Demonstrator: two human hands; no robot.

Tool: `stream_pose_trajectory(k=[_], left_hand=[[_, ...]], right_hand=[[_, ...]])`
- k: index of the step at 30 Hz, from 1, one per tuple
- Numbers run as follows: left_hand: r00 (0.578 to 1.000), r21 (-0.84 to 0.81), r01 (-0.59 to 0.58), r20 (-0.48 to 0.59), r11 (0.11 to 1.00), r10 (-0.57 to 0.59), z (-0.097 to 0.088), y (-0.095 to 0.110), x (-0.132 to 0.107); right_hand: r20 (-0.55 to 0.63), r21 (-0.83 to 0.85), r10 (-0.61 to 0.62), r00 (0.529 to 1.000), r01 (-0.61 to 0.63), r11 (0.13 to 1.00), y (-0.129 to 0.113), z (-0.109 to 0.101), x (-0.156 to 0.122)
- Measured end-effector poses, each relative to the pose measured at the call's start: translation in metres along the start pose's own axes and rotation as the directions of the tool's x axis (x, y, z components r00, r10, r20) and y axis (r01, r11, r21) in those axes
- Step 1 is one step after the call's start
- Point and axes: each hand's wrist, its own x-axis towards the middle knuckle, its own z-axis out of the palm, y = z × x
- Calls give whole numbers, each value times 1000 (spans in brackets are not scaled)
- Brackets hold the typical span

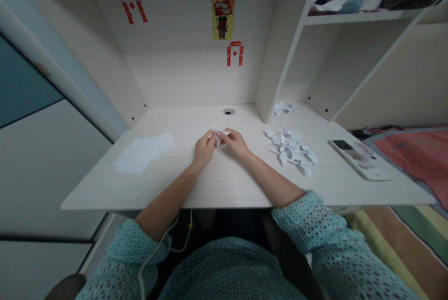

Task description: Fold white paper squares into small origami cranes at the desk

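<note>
Hands: our left hand (pixel 204 148) and right hand (pixel 235 143) meet, fingers pinched shut on one piece.
Paper: small white folded paper (pixel 218 136), held over our surface (pixel 217 183).

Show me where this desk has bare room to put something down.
Bare: the desk front strip before the paper sheets, and the back between cable hole and sheets. Crowded: right of the right hand, folded paper pile to phone.
</note>
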Motion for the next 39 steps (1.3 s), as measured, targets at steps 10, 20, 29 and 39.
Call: stream_pose_trajectory(k=[10, 20, 29, 39], left_hand=[[998, 47, 37, -45, 998, -35, 2, -6, -2], [997, -139, 67, -13, 988, -70, 3, -9, 7], [995, -304, 99, 33, 948, -94, 0, -7, 11], [986, -376, 138, -34, 916, -163, 5, -2, 8]], right_hand=[[75, -176, -77, 994, 89, 980, -5, 6, -8], [20, 14, -72, 997, 72, 997, -3, 4, -2], [90, 167, -47, 995, 32, 986, -5, -1, 5], [104, 324, 32, 994, -64, 944, -4, 3, 5]])
